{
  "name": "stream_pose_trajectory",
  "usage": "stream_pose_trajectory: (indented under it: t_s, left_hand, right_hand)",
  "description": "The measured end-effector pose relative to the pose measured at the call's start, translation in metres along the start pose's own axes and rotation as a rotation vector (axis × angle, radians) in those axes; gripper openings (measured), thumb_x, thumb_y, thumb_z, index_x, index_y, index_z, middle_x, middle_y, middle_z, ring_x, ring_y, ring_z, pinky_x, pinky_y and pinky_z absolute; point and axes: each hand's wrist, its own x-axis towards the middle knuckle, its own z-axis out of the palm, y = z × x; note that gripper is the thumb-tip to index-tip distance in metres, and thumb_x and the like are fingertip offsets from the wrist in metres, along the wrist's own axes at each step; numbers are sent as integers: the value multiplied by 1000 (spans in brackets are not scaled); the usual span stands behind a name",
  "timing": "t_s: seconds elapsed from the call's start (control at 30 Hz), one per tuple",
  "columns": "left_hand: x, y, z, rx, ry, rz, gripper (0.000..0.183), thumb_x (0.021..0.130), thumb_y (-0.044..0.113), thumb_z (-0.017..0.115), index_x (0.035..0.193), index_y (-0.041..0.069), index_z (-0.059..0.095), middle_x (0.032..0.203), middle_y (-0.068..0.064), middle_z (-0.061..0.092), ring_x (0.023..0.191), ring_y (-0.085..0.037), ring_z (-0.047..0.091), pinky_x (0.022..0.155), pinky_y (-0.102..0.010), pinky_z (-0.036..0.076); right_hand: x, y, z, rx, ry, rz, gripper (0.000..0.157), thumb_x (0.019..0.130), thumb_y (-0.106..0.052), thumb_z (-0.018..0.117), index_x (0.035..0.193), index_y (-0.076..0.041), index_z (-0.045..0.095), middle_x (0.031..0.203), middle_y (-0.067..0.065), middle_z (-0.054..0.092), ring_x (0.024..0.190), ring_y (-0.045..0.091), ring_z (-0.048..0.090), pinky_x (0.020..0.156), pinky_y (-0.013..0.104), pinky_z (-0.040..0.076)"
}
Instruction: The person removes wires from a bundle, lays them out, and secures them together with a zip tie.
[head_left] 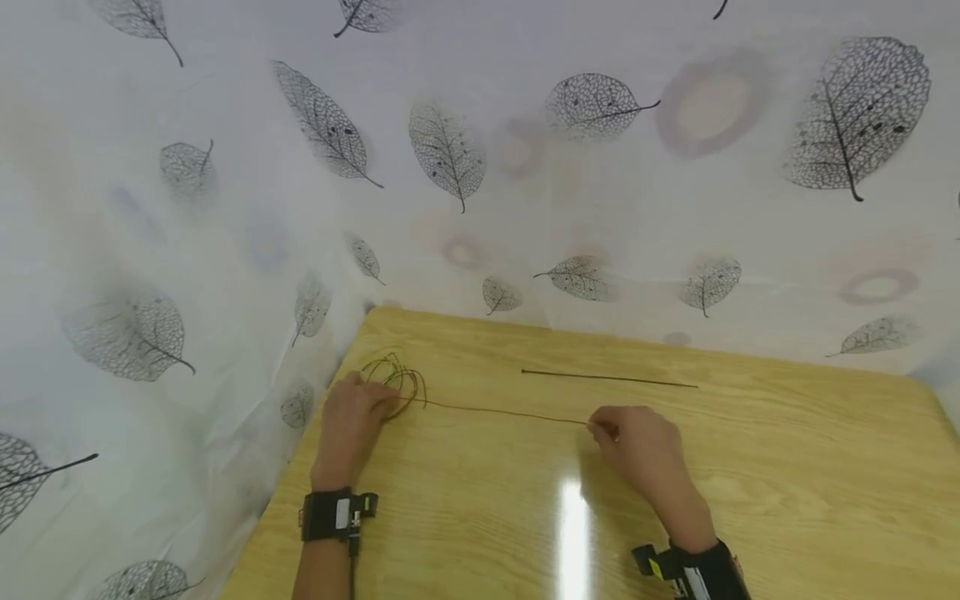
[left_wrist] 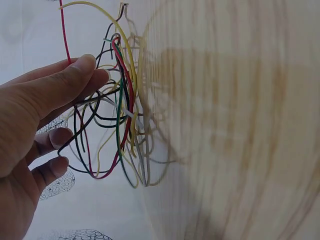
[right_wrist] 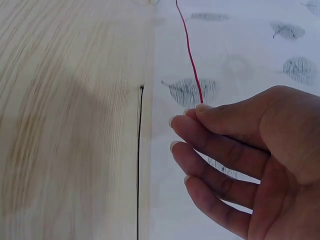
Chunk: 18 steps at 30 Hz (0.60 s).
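A thin red wire (head_left: pixel 495 410) stretches almost straight between the two hands above the table. My left hand (head_left: pixel 351 425) pinches it between thumb and fingertips at the table's left side. Beside those fingers is a loose, looped bundle of wires (left_wrist: pixel 131 95) in red, green, yellow, black and grey; whether the hand also holds any of these, I cannot tell. The far end of the red wire is pinched by thumb and index finger of my right hand (head_left: pixel 641 446). In the right wrist view that hand's other fingers (right_wrist: pixel 220 182) are loosely bent and hold nothing.
A straight black wire (head_left: pixel 609 378) lies alone on the wood-grain table (head_left: pixel 465 508), beyond the right hand. Leaf-patterned white sheeting (head_left: pixel 517 200) rises behind the table and along its left edge. Each wrist wears a black strap (head_left: pixel 327 514) with a small camera.
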Motion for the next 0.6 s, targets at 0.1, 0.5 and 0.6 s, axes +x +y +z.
stream_pose_trajectory:
  t_s: [0.1,0.5,0.6]
  left_hand:
    - [-1,-1,-1,2,4,-5,15,74,22,83,89,23,81,69,7,59,63,-16,44,55,-32,36]
    - [-2,-1,-3,-4,38,19,18,72,22,85,89,24,82,64,6,46,59,-15,36,52,-30,29]
    - [-2,-2,-3,-15,37,24,18,71,23,85,89,24,82,64,6,45,58,-15,37,51,-29,29]
  right_hand:
    - [-9,11,-6,6,-6,33,4,82,-22,76,86,-22,78,70,-8,72,56,9,62,37,25,43]
    - [-26,31,-25,17,6,95,8,83,-21,76,90,-18,78,73,-7,74,58,12,65,37,27,42]
    - [-30,37,-30,15,8,105,9,83,-21,76,91,-17,78,74,-5,75,54,11,64,34,26,39]
